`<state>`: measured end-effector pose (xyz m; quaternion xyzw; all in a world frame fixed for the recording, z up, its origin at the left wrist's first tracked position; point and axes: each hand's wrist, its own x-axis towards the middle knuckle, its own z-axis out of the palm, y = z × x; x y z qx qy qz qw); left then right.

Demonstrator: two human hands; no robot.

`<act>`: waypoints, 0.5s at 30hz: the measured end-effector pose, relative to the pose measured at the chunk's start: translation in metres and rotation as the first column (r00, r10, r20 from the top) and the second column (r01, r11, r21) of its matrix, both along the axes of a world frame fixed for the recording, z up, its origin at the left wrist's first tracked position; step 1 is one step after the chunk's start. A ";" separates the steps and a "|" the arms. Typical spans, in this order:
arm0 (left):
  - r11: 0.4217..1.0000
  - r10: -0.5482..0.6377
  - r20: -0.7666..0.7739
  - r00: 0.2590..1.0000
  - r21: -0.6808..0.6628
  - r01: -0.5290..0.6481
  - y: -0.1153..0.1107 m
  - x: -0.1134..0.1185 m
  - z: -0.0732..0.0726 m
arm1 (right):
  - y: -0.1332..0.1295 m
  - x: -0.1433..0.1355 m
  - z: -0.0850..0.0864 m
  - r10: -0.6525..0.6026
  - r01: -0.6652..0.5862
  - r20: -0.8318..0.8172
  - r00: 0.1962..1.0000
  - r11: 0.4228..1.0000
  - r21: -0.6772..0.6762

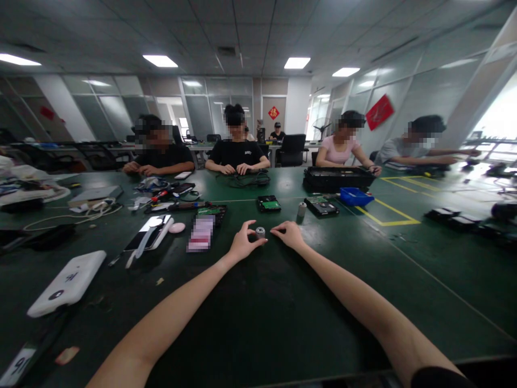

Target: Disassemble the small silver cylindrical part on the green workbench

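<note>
My left hand (244, 241) was curled part way round a little can (260, 233) on the green table (258, 312), with my thumb and fingers at its sides, but I could not tell if I had a tight hold. My right hand (289, 235) was just beside it, thumb and finger close together, and I saw nothing in them. Another can (301, 209) stood farther off, near a black box (322, 206).

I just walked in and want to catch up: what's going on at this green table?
The person's left hand is curved around a small grey metallic cylinder; whether the grip has closed on it is unclear. The right hand, fingers pinched together, is just beside it, not touching it. A similar grey cylinder stands farther back, near a flat black-and-silver device.
</note>
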<state>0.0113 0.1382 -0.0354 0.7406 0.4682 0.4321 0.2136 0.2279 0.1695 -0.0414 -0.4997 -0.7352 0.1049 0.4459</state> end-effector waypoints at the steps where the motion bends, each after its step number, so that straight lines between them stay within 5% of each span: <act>1: 1.000 0.000 -0.002 1.000 0.000 0.000 0.000 0.000 0.000 | 0.000 -0.001 -0.001 0.008 -0.008 0.006 1.000 1.000 -0.001; 9: 1.000 -0.003 -0.001 1.000 -0.006 0.003 -0.001 0.000 0.001 | -0.004 -0.007 0.005 0.049 -0.045 -0.062 0.997 0.997 0.065; 15: 1.000 -0.011 0.008 1.000 -0.008 0.011 0.000 0.000 0.000 | -0.021 -0.039 0.018 0.122 -0.081 -0.199 0.972 0.975 0.205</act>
